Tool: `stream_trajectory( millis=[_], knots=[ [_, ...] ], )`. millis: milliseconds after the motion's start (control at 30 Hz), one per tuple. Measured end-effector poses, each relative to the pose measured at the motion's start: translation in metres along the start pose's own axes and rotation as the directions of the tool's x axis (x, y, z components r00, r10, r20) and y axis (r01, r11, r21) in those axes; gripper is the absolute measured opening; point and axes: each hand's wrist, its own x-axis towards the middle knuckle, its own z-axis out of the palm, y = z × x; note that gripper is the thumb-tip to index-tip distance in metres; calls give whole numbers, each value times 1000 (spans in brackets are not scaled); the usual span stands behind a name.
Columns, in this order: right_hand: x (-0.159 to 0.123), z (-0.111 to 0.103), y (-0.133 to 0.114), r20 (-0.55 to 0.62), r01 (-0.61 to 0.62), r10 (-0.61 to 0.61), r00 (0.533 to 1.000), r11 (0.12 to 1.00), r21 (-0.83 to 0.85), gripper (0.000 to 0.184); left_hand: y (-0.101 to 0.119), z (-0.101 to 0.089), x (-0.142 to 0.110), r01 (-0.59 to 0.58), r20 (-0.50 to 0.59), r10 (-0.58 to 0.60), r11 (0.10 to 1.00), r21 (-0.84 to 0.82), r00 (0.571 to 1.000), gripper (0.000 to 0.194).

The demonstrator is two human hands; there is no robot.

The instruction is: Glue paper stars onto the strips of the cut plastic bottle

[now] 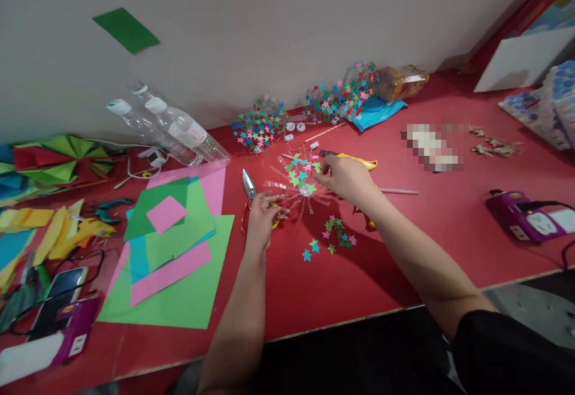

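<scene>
A burst of clear plastic strips (309,204) spreads out from a small hub in front of me, with green and blue paper stars (297,178) on its upper part. At its left edge my left hand (264,218) has its fingers stretched out over the strips. The fingers of my right hand (344,174) are pinched at a small paper star on the right of the burst; the fingertips are partly hidden. Scissors (250,186) lie beneath my left hand, blades pointing away. Loose paper stars (335,233) lie nearer to me. A yellow-handled tool (365,161) sits behind my right hand.
Two star-covered balls (259,124) (345,96) stand by the wall beside a blue packet (375,113) and a jar (402,82). Plastic bottles (179,128), coloured paper sheets (175,263) and a phone (60,296) are leftward. A purple power socket (523,218) lies right.
</scene>
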Motion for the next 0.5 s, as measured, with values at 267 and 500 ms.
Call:
stream_trajectory(
  millis=[267,500],
  knots=[
    [0,3,2,49,27,-28,998,999,26,15,1,1,-1,-16,14,16,1000,-10,1000,41],
    [-2,-7,4,137,76,-85,987,995,68,17,1,1,-1,-17,23,18,1000,-10,1000,40]
  ],
)
